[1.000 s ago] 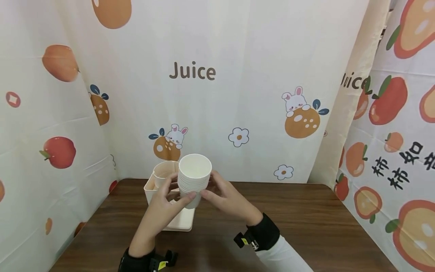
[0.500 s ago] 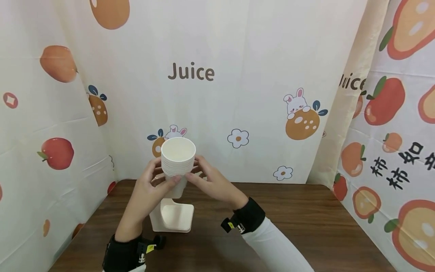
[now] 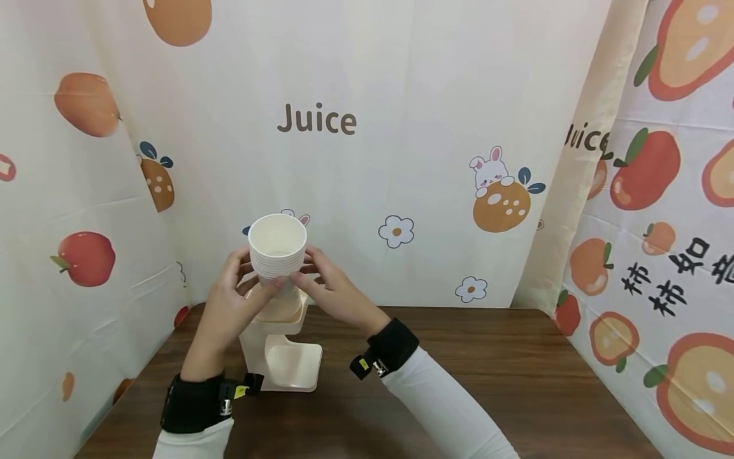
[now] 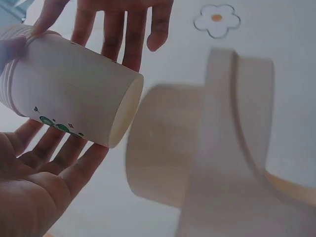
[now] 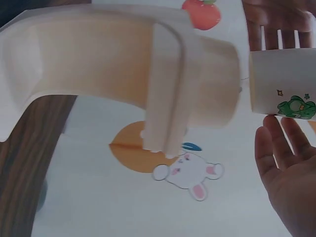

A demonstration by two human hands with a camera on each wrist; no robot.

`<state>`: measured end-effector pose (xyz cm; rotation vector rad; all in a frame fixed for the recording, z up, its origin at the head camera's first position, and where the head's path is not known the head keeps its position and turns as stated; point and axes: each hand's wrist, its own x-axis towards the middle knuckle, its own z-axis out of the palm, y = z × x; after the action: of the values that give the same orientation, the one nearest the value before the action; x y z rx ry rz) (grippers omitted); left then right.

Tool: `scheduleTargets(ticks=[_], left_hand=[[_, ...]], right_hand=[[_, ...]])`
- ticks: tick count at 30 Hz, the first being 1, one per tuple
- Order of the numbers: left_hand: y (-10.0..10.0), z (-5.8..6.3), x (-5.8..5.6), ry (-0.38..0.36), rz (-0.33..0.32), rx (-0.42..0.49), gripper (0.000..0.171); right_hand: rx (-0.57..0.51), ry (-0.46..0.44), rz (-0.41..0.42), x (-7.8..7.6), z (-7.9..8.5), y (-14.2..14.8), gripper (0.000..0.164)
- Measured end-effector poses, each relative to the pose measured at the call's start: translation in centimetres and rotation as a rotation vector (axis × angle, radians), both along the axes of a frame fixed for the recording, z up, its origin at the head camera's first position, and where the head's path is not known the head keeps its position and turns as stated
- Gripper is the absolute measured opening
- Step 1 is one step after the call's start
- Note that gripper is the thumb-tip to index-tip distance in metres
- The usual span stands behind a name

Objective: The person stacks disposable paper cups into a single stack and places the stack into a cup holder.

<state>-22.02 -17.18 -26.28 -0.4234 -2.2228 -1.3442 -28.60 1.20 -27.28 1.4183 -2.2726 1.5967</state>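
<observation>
A stack of white paper cups (image 3: 278, 248) is held upright between my two hands, over a cream-coloured holder (image 3: 291, 368) on the table. My left hand (image 3: 225, 309) grips the stack from the left, and my right hand (image 3: 338, 294) from the right, thumbs in front. In the left wrist view the bottom of the lowest cup (image 4: 79, 89) points at the holder's round collar (image 4: 160, 143), close to its rim. A green printed figure (image 5: 296, 106) shows on the cup in the right wrist view, where a gap separates cup and collar (image 5: 217, 81).
The brown wooden table (image 3: 436, 376) extends right of the holder. Behind it hangs a pale curtain (image 3: 424, 127) printed with fruit and rabbits. More printed cloth (image 3: 654, 268) closes off the right side. The holder has a low flat tray (image 3: 295, 366) at its front.
Both hands have carried the cup stack left and upward, from beside the holder's collar to above it. The holder stays in place.
</observation>
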Motion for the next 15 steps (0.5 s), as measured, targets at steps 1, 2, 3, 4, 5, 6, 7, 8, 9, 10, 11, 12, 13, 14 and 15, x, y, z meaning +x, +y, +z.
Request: scheduleTargets(ticks=[1, 2, 3, 4, 5, 6, 7, 8, 9, 10, 11, 12, 13, 14, 15], left_hand=[[-0.1, -0.1, -0.2, 0.004, 0.007, -0.007, 0.063], [-0.3, -0.3, -0.3, 0.006, 0.01, -0.01, 0.064], [-0.4, -0.5, -0.5, 0.006, 0.014, -0.013, 0.064], [-0.6, -0.7, -0.7, 0.005, 0.015, -0.013, 0.065], [-0.7, -1.0, -0.8, 0.003, 0.016, -0.013, 0.065], [-0.9, -1.2, -1.0, 0.003, 0.016, -0.014, 0.065], [-1.1, -1.6, -1.1, 0.003, 0.015, -0.016, 0.065], [-1.2, -1.9, -1.3, -0.001, 0.013, -0.016, 0.065], [-1.4, -2.3, -1.5, -0.005, 0.013, -0.021, 0.066], [-1.7, -2.7, -1.8, -0.013, 0.011, -0.022, 0.066], [-1.9, -3.1, -2.1, -0.022, 0.009, -0.024, 0.067], [-2.2, -3.6, -2.4, -0.028, 0.011, -0.029, 0.068], [-2.6, -4.2, -2.8, -0.034, 0.015, -0.037, 0.068], [-2.9, -4.8, -3.2, -0.039, 0.022, -0.048, 0.068], [-3.3, -5.4, -3.6, -0.045, 0.034, -0.065, 0.069]], right_hand=[[0.0, 0.005, 0.0, -0.2, -0.2, -0.2, 0.051], [0.002, 0.008, -0.003, -0.4, -0.4, -0.4, 0.051], [0.006, 0.015, -0.007, -0.6, -0.6, -0.6, 0.051], [0.008, 0.018, -0.007, -0.7, -0.8, -0.7, 0.052], [0.013, 0.022, -0.008, -0.9, -1.0, -0.9, 0.052], [0.02, 0.026, -0.009, -1.0, -1.2, -1.0, 0.052], [0.027, 0.028, -0.009, -1.1, -1.4, -1.2, 0.052], [0.033, 0.028, -0.008, -1.2, -1.6, -1.3, 0.053], [0.037, 0.031, -0.007, -1.4, -1.9, -1.4, 0.053], [0.037, 0.035, -0.007, -1.5, -2.1, -1.5, 0.052], [0.035, 0.046, -0.002, -1.8, -2.4, -1.6, 0.052], [0.031, 0.061, 0.002, -2.0, -2.7, -1.7, 0.051], [0.025, 0.077, 0.003, -2.5, -3.1, -1.9, 0.051], [0.022, 0.096, 0.002, -2.9, -3.6, -2.1, 0.05], [0.027, 0.117, -0.004, -3.4, -4.1, -2.3, 0.049]])
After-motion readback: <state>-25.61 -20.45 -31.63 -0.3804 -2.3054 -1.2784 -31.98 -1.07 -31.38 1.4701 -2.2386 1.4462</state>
